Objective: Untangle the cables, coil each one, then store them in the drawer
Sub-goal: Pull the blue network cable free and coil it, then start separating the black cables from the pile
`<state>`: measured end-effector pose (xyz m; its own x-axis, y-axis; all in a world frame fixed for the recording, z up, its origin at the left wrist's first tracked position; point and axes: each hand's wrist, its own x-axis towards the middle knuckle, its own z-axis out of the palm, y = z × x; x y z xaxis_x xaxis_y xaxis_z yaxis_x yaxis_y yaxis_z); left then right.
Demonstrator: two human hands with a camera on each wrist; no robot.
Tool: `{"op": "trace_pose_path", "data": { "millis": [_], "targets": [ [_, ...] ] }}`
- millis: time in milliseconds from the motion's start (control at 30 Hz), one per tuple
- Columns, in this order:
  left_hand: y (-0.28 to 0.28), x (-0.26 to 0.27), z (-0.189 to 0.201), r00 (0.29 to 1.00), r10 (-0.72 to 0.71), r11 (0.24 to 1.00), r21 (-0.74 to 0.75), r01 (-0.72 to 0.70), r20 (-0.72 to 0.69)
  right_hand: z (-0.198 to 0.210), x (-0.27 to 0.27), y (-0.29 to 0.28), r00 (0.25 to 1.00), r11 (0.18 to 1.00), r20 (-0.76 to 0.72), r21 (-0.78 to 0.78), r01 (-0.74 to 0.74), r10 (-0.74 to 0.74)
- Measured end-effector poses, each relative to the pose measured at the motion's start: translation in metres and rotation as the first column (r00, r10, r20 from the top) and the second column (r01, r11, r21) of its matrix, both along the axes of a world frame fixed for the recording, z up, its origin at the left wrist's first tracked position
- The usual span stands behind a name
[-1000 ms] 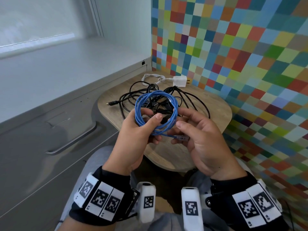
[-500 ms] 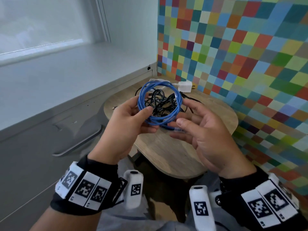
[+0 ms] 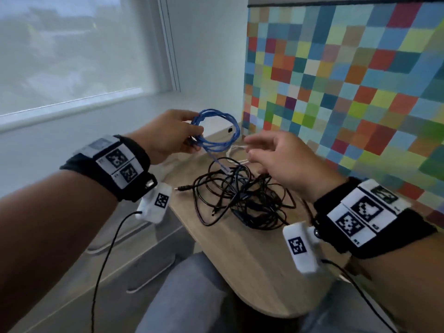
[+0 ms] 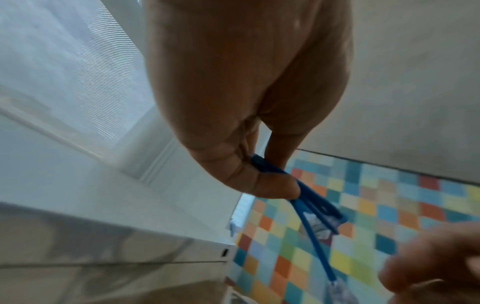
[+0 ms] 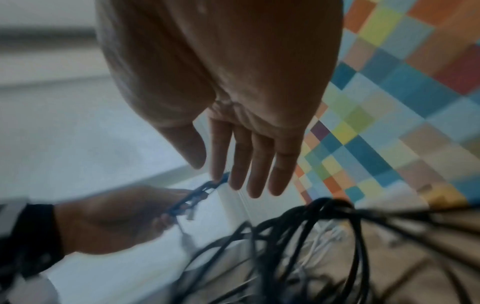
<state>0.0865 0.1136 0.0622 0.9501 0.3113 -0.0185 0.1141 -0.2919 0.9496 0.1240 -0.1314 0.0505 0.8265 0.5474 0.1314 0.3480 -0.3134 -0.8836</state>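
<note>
Left hand [image 3: 168, 133] pinches the coiled blue cable [image 3: 223, 131] at the coil's left edge, thumb and fingers clamped on the bundled strands; the coil hangs in the air off the fingertips, one plug end dangling below. Right hand [image 3: 281, 159] sits just right of the coil, fingers straight and spread, holding nothing. Tangled black cables [image 3: 242, 200] lie on the wooden table [image 3: 264, 272] under both hands

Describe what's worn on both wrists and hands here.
The left hand and right hand are bare, with no gloves. Each forearm is bare too, with a black wristband carrying white tags printed with black square markers. A white camera pod bearing one marker hangs under each wrist, trailing a thin black wire.
</note>
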Motion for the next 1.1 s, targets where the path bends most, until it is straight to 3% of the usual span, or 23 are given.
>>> {"op": "trace_pose_path", "data": {
  "millis": [67,133,200,367,533,667,767,867,933,1000,1100],
  "targets": [
    [0.019,0.012,-0.001,0.999,0.038,0.999,0.019,-0.037,-0.039,0.003,0.018,0.014,0.974,0.943,0.201,-0.331,-0.030,0.101],
    [0.036,0.021,-0.007,0.995,0.053,0.998,0.042,-0.049,-0.087,0.003,0.032,0.032,0.936,0.790,0.236,-0.610,-0.069,0.263],
    [0.049,0.028,-0.016,0.989,0.063,0.994,0.096,-0.050,-0.135,0.001,0.038,0.052,0.880,0.612,0.222,-0.785,-0.095,0.420],
    [0.062,0.042,-0.033,0.973,0.106,0.976,0.208,-0.062,-0.206,-0.013,0.034,0.098,0.769,0.340,0.110,-0.929,-0.145,0.630],
    [0.057,0.048,-0.044,0.955,0.096,0.933,0.360,0.012,-0.281,-0.035,0.033,0.113,0.744,0.176,-0.008,-0.970,-0.168,0.668],
    [0.050,0.047,-0.053,0.960,0.095,0.858,0.511,0.055,-0.264,-0.033,0.033,0.103,0.761,0.211,-0.007,-0.959,-0.189,0.649],
    [0.047,0.044,-0.062,0.978,0.106,0.716,0.696,0.052,-0.182,-0.034,0.031,0.091,0.789,0.213,-0.015,-0.960,-0.184,0.614],
    [0.043,0.040,-0.071,0.987,0.135,0.644,0.765,-0.023,-0.084,-0.034,0.028,0.078,0.791,0.225,0.006,-0.960,-0.167,0.611],
    [0.038,0.035,-0.075,0.988,0.127,0.622,0.783,-0.007,-0.092,-0.035,0.027,0.069,0.785,0.246,0.028,-0.956,-0.160,0.619],
    [0.032,0.028,-0.078,0.981,0.105,0.589,0.805,0.068,-0.160,-0.032,0.025,0.060,0.785,0.329,0.095,-0.933,-0.145,0.613],
    [0.024,0.016,-0.077,0.976,0.126,0.564,0.822,0.076,-0.177,-0.016,0.024,0.040,0.810,0.581,0.261,-0.806,-0.118,0.526]
  ]
}}
